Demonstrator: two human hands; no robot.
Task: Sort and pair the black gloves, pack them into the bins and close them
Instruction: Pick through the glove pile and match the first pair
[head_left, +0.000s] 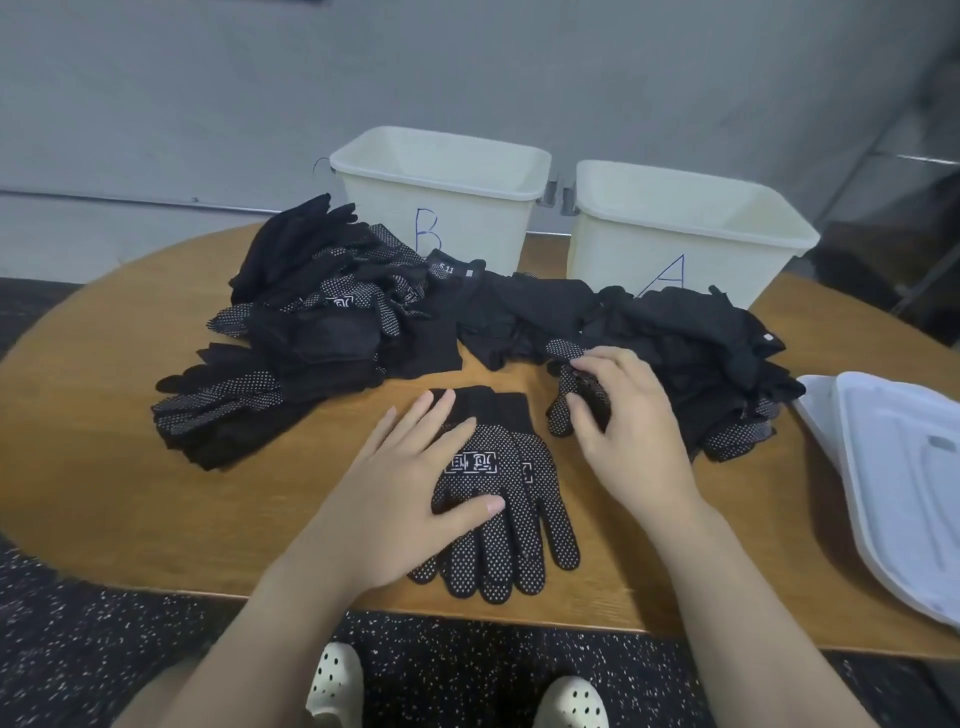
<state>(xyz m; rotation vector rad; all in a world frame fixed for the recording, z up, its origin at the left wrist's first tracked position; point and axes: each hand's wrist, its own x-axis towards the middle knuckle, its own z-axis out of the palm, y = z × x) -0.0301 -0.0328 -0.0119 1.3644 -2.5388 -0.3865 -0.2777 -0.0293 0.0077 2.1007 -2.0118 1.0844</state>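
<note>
A dotted glove (506, 499) lies flat on the worktop (104, 467), pressed under the left hand (400, 483), fingers straight, nothing gripped. A second dotted glove (574, 395) is pinched by the right hand (623, 415) at the glove pile (675, 338). Soft, light, limp fabric; the cuff looks best for the grip. Bin B (441, 197) and bin A (685, 228) stand open behind, lids (893, 478) at right.

- The left hand (410, 478) covers the cuff-side left part of the dotted glove (511, 512) lying flat.
- The right hand (621, 415) hides most of the dotted glove it pinches (563, 410).
- The glove pile (675, 332) masks bin A (691, 234)'s lower front.
- The white lids (904, 478) are cut off by the right edge.
- Both bins' interiors cannot be seen.
</note>
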